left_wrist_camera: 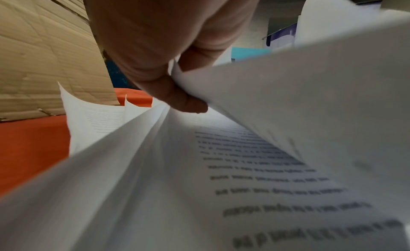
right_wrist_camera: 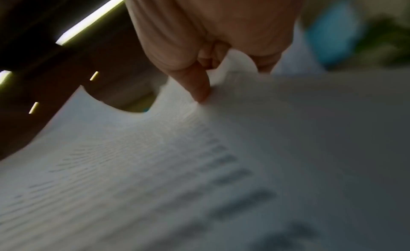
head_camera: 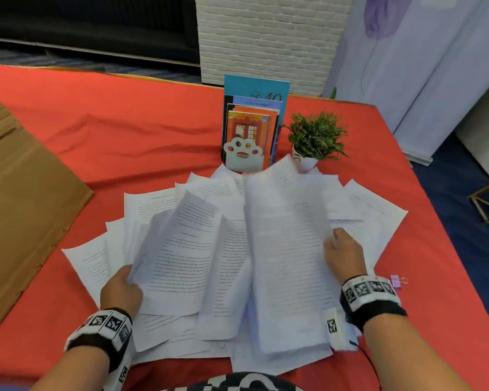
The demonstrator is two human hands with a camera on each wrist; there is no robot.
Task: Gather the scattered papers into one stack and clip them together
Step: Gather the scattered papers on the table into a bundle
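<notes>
the left hand (head_camera: 122, 289) pinches lifted papers (head_camera: 181, 249) by their edge, thumb on top. the right hand (head_camera: 345, 255) grips another raised bundle (head_camera: 288, 249), fingers curled round its edge. more sheets lie under both hands; the clip (head_camera: 396, 281) sits just right of the right wrist.

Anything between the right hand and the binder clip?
Nothing visible. The purple binder clip lies on bare red tablecloth just right of the right hand wrist, clear of the papers. But that hand grips a sheaf of papers.
</notes>
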